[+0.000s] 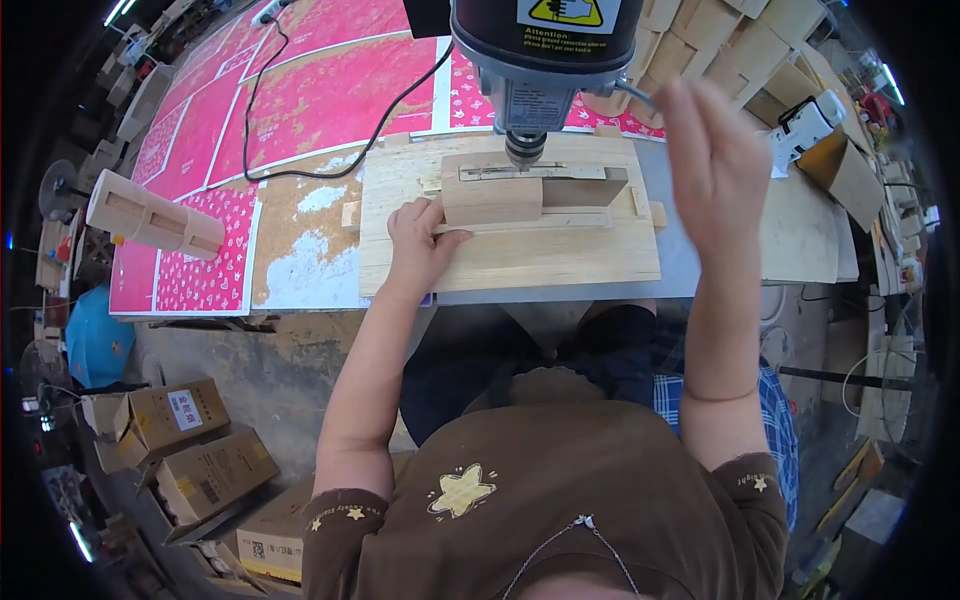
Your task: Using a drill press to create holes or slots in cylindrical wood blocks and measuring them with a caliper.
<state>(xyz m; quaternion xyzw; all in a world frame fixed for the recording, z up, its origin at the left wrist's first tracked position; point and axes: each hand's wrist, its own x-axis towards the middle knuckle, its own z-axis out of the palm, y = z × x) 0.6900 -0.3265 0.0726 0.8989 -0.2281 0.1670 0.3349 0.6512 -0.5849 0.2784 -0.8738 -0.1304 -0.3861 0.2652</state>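
A drill press (540,100) stands in front of me, its metal chuck (524,148) pointing down over a pale wooden block (490,202). The block sits against wooden strips (590,192) fixed on a flat wooden board (540,262). My left hand (418,242) grips the block's left end, thumb at its near side and fingers behind. Raised at the right, my right hand (712,165) is closed round the end of the press's metal lever (637,93), slightly blurred. The tip of the drill bit is hard to make out.
A slotted wooden piece (155,215) stands on the pink-printed sheets (330,90) at the left, under a black cable (250,130). Stacked wooden pieces (700,40) fill the back right, near a white bottle-like container (808,125). Cardboard boxes (215,470) lie on the floor at left.
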